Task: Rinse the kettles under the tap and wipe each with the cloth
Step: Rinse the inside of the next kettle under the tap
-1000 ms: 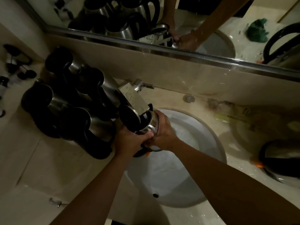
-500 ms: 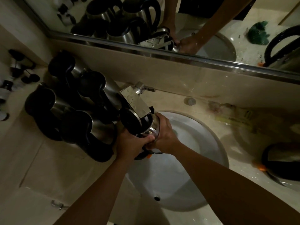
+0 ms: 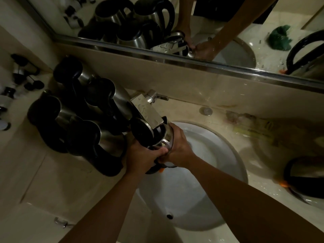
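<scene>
We see the steel kettle [image 3: 164, 137] held beneath the tap [image 3: 146, 111], over the white sink [image 3: 219, 155]. Our left hand [image 3: 142, 157] and right hand [image 3: 177, 149] both grip it, fingers curled round its body. More kettles [image 3: 84, 116] crowd the counter [image 3: 52, 181] just left.

There are six shiny steel kettles with black handles and lids — four [image 3: 98, 137] stand close together on the left of the counter, one [image 3: 162, 139] is held under the tap, and one [image 3: 305, 179] sits at the far right edge. There is one square silver tap [image 3: 147, 110], one round white sink [image 3: 219, 172] and one long mirror [image 3: 192, 23] — and two hands, the left hand [image 3: 142, 157] and the right hand [image 3: 178, 149].
</scene>
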